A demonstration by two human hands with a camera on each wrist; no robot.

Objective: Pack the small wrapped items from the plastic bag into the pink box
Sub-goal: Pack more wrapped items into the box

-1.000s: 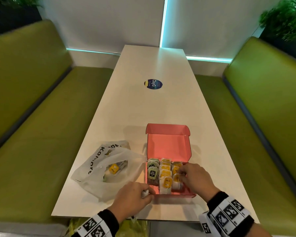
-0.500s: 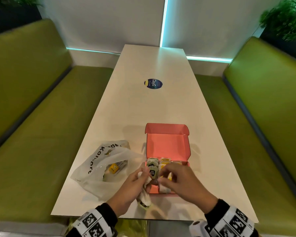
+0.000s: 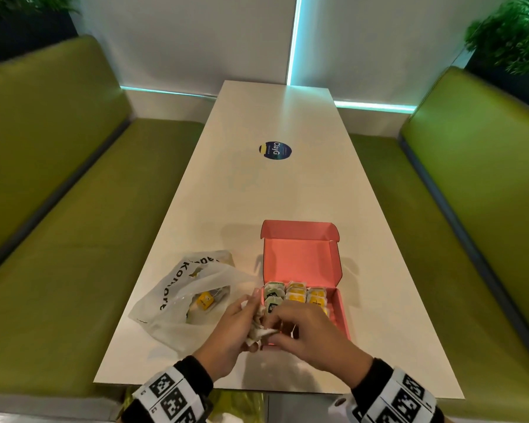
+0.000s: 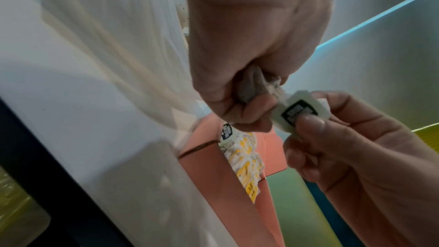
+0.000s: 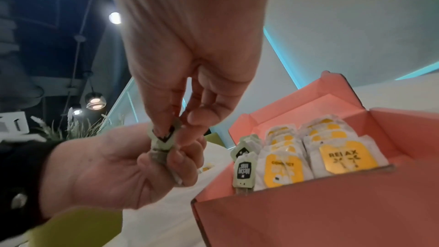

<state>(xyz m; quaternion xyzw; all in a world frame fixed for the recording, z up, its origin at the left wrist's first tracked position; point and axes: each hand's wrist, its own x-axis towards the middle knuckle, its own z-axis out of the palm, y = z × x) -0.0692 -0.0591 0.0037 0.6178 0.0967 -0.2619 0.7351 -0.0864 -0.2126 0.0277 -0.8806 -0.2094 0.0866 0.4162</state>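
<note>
Both hands (image 3: 226, 331) (image 3: 312, 337) pinch one wrapped item (image 4: 299, 114) between curled fingertips, beside the pink box (image 3: 338, 303).

I see a long white table (image 3: 275, 190) running away from me to a pale wall (image 3: 190, 41). A round dark sticker (image 3: 275, 150) sits on the table's far half. Green benches flank it, one on the left (image 3: 83, 209) and one on the right (image 3: 471, 209), each with a padded back. Cyan light strips (image 3: 293, 41) glow on the wall, one upright and others low along its base. Plants (image 3: 513, 35) stand behind both bench backs. From the right wrist view I make out a dark ceiling with hanging lamps (image 5: 95, 100).
</note>
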